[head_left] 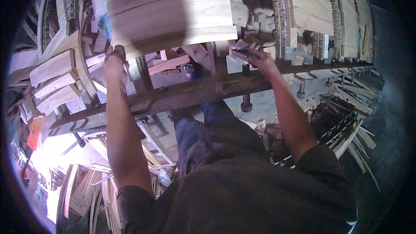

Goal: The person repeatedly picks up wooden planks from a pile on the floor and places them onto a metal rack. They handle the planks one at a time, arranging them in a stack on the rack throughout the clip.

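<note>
Pale wooden boards [173,11] lie edge to edge in a panel in front of me, with a dark round shadow across them. At the near left corner of the panel is my left hand [115,60], its fingers curled at the end of the nearest board [190,39]. My right hand [261,60] is just past that board's right end. Its fingers close around a small wooden block [237,55], partly hidden by them. A rusty metal beam [186,95] runs crosswise between my body and the panel, with large bolts [246,99] through it.
Several more board panels [310,2] lie to the right between threaded metal bars [277,13]. Stacked short boards [54,69] sit at the left. Offcuts [262,21] fill the gap beyond my right hand. Loose wood strips [355,134] are heaped at lower right.
</note>
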The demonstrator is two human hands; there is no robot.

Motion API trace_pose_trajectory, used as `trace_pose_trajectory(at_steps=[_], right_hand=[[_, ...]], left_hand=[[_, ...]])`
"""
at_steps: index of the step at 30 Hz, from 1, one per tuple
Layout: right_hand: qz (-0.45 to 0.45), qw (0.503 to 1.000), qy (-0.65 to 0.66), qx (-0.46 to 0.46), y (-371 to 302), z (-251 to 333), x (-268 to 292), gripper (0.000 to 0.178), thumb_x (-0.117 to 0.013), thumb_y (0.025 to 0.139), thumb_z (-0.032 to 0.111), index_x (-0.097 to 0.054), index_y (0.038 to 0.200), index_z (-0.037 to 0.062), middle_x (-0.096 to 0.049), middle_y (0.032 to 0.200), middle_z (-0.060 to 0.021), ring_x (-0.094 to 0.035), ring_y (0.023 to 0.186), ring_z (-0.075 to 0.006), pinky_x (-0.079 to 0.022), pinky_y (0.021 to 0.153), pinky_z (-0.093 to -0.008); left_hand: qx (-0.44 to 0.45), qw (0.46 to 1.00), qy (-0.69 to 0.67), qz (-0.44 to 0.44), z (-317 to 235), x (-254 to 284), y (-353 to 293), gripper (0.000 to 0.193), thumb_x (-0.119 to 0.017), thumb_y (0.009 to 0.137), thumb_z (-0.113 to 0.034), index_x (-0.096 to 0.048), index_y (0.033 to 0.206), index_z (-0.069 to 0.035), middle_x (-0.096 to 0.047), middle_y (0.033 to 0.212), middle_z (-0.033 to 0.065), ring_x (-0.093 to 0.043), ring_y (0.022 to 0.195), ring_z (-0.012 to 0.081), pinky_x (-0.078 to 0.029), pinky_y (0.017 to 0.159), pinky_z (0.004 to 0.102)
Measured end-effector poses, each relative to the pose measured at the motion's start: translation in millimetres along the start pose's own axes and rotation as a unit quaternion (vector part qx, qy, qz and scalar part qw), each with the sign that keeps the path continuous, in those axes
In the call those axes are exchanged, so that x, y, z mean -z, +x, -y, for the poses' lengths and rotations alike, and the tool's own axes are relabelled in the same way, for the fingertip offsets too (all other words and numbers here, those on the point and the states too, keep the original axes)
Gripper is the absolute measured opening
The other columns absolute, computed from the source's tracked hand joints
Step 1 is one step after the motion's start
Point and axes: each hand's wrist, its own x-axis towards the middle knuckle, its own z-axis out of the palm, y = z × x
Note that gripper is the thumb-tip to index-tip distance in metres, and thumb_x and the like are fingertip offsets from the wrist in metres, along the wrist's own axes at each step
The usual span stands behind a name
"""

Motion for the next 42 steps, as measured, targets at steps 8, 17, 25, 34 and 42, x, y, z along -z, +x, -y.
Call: trace_pose_trajectory(at_steps=[8, 17, 25, 34, 42], right_hand=[[-0.063, 0.973, 0.045, 0.216, 50.1, -30.3, -34.9, 0.051, -0.07, 0.091, 0.027, -0.057, 0.136, 0.0059, -0.069, 0.115, -0.0134, -0.069, 0.095, -0.0238, -0.053, 0.091, -0.0431], [-0.116, 0.969, -0.088, 0.199, 24.8, 58.3, -57.2, 0.044, -0.066, 0.089, 0.007, -0.057, 0.132, 0.0015, -0.069, 0.112, -0.0094, -0.065, 0.097, -0.0166, -0.055, 0.083, -0.035], [-0.08, 0.985, -0.019, 0.154, -16.1, 59.3, -29.7, 0.045, -0.062, 0.089, 0.014, -0.058, 0.132, 0.0007, -0.07, 0.111, -0.0175, -0.067, 0.103, -0.0277, -0.051, 0.092, -0.0391], [-0.166, 0.964, -0.157, 0.134, -67.3, -13.8, 0.6, 0.035, -0.065, 0.09, 0.028, -0.068, 0.119, 0.0097, -0.071, 0.098, -0.02, -0.069, 0.095, -0.0367, -0.052, 0.085, -0.0471], [-0.304, 0.872, -0.294, 0.245, -59.2, -15.3, -25.4, 0.026, -0.064, 0.088, 0.03, -0.073, 0.103, 0.0102, -0.072, 0.094, -0.0158, -0.069, 0.087, -0.0367, -0.054, 0.078, -0.0464]], left_hand=[[-0.026, 0.999, 0.002, -0.043, -10.2, -12.1, -17.2, 0.015, -0.055, 0.093, -0.013, -0.059, 0.107, -0.011, -0.054, 0.076, 0.0004, -0.047, 0.059, 0.0128, -0.04, 0.052, 0.0294], [-0.344, 0.872, 0.344, -0.041, 20.7, 13.0, 12.6, 0.015, -0.064, 0.088, -0.007, -0.063, 0.102, -0.008, -0.06, 0.078, 0.0029, -0.054, 0.066, 0.0157, -0.044, 0.059, 0.0305], [-0.092, 0.988, 0.122, -0.017, 24.4, 36.3, 12.0, 0.034, -0.055, 0.094, -0.014, -0.054, 0.128, -0.008, -0.068, 0.114, 0.0132, -0.065, 0.102, 0.0269, -0.043, 0.102, 0.0374], [-0.156, 0.954, 0.238, -0.099, 1.7, 58.3, -141.0, 0.058, -0.063, 0.093, -0.017, -0.046, 0.144, 0.005, -0.057, 0.138, 0.0266, -0.056, 0.129, 0.0329, -0.044, 0.105, 0.0392], [-0.036, 0.834, 0.547, 0.064, -11.4, 10.9, -84.2, 0.054, -0.067, 0.082, -0.032, -0.062, 0.124, 0.0, -0.066, 0.119, 0.0283, -0.062, 0.116, 0.0422, -0.048, 0.098, 0.0458]])
